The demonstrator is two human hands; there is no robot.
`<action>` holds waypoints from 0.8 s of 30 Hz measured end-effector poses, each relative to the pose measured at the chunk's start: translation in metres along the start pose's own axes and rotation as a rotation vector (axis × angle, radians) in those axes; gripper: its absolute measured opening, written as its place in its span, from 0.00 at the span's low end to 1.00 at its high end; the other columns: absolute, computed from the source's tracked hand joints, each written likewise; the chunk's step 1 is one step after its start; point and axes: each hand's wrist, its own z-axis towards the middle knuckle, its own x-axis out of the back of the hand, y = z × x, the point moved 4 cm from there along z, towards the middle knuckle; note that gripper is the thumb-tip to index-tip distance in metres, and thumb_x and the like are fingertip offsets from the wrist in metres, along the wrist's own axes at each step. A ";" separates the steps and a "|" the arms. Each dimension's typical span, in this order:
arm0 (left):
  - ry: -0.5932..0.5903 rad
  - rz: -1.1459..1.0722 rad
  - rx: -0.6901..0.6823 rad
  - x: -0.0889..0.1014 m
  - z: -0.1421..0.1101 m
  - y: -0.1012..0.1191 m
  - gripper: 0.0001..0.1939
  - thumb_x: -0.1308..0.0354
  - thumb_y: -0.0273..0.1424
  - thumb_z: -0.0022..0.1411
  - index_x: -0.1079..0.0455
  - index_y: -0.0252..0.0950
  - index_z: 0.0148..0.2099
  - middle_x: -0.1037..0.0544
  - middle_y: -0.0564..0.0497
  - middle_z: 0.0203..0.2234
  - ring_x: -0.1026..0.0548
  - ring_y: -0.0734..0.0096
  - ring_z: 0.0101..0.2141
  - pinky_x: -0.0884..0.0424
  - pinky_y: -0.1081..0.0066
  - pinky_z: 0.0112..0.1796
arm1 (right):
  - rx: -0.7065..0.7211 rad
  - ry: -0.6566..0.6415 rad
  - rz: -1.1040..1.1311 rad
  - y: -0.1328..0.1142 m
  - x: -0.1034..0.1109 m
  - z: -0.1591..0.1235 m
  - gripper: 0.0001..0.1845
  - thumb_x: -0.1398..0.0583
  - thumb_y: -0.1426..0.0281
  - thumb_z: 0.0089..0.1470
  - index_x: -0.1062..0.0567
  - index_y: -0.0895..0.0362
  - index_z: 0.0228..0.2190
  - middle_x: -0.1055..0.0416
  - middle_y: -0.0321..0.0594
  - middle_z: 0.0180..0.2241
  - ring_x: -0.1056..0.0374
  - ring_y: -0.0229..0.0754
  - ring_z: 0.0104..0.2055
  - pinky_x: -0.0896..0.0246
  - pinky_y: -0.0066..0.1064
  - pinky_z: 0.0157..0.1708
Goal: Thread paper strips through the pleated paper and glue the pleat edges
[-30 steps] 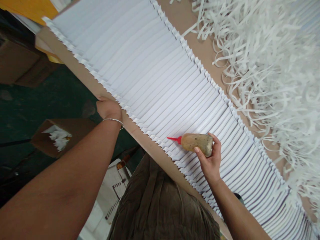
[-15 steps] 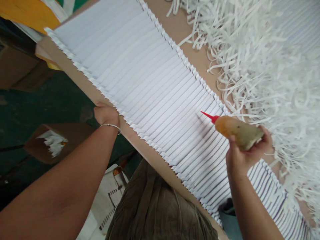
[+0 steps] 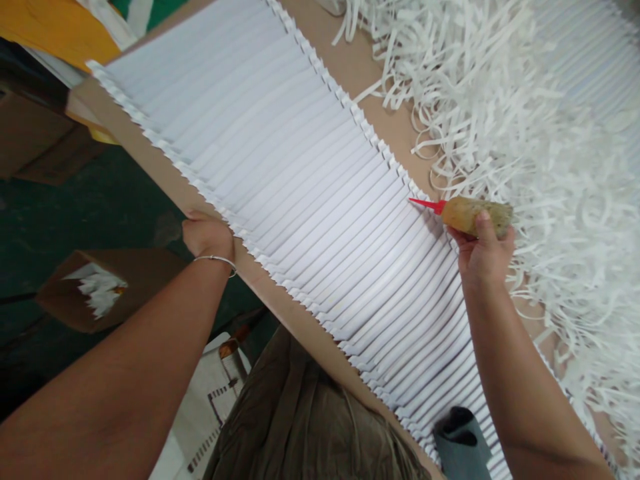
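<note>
My right hand point(image 3: 485, 250) is closed around a glue bottle point(image 3: 477, 217), a yellowish squeeze bottle with a long red nozzle. The bottle lies nearly level, its nozzle pointing left over the far edge of a long band of overlapping white paper strips point(image 3: 300, 180). Whether the nozzle tip touches the paper, I cannot tell. At the near edge of the brown tabletop point(image 3: 280, 293), my left hand point(image 3: 207, 237) is curled against the board, its fingers mostly hidden; a thin bracelet circles that wrist.
A large heap of curly white paper shreds point(image 3: 475, 100) covers the far right. A dark grey rolled piece point(image 3: 463, 440) rests on the strips near my right forearm. Below the table edge stands an open cardboard box point(image 3: 140, 280) with white scraps inside. Yellow material point(image 3: 55, 30) lies at upper left.
My right hand has moved the glue bottle up toward the far edge of the strips and turned it more level. My left hand stays at the table edge.
</note>
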 end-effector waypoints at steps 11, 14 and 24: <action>0.067 0.028 0.074 0.001 0.000 0.000 0.30 0.67 0.35 0.79 0.29 0.15 0.50 0.23 0.20 0.49 0.21 0.45 0.52 0.26 0.49 0.52 | -0.017 0.033 0.049 0.004 -0.006 -0.017 0.30 0.26 0.58 0.45 0.33 0.51 0.45 0.28 0.37 0.48 0.24 0.46 0.46 0.20 0.48 0.39; 0.077 0.011 0.078 0.000 0.002 -0.001 0.30 0.67 0.36 0.79 0.29 0.16 0.50 0.23 0.21 0.49 0.21 0.45 0.52 0.26 0.50 0.51 | -0.033 0.025 0.053 0.001 -0.007 -0.033 0.31 0.26 0.59 0.45 0.33 0.51 0.45 0.28 0.37 0.47 0.24 0.46 0.46 0.21 0.49 0.41; 0.094 0.011 0.066 0.003 -0.003 0.002 0.28 0.66 0.34 0.79 0.29 0.18 0.47 0.22 0.22 0.47 0.20 0.46 0.50 0.25 0.51 0.50 | -0.090 -0.024 0.027 0.002 -0.008 -0.101 0.29 0.27 0.62 0.47 0.31 0.50 0.48 0.30 0.35 0.47 0.28 0.41 0.46 0.25 0.46 0.46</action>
